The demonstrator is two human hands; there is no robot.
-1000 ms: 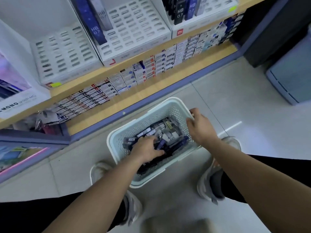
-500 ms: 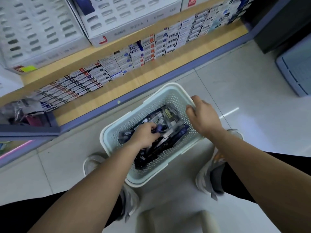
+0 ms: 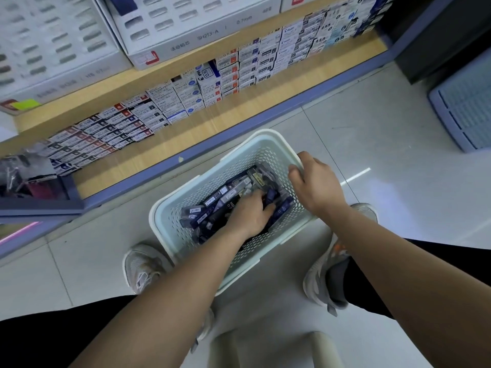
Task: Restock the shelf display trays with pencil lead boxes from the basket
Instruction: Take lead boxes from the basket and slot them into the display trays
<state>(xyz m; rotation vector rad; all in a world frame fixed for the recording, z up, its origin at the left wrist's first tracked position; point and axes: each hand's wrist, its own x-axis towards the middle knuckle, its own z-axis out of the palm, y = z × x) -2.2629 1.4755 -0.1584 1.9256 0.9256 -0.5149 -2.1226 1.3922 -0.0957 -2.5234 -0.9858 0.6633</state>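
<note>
Basket: pale, perforated plastic, standing on the tiled floor in front of the shelf, between the person's shoes. Contents: a loose heap of dark blue pencil lead boxes, lying at mixed angles, some with white labels facing up.

Left hand: inside the basket, fingers curled down into the heap and gripping boxes there.

Right hand: on the basket's right rim, fingers hooked over the edge and gripping it.

Display trays: two white slotted trays on the upper level; nearly all visible slots are vacant.

Lower shelf: rows of small white cartons, packed side by side.

Grey-blue crate: on the floor, well apart to the right; contents not visible.
</note>
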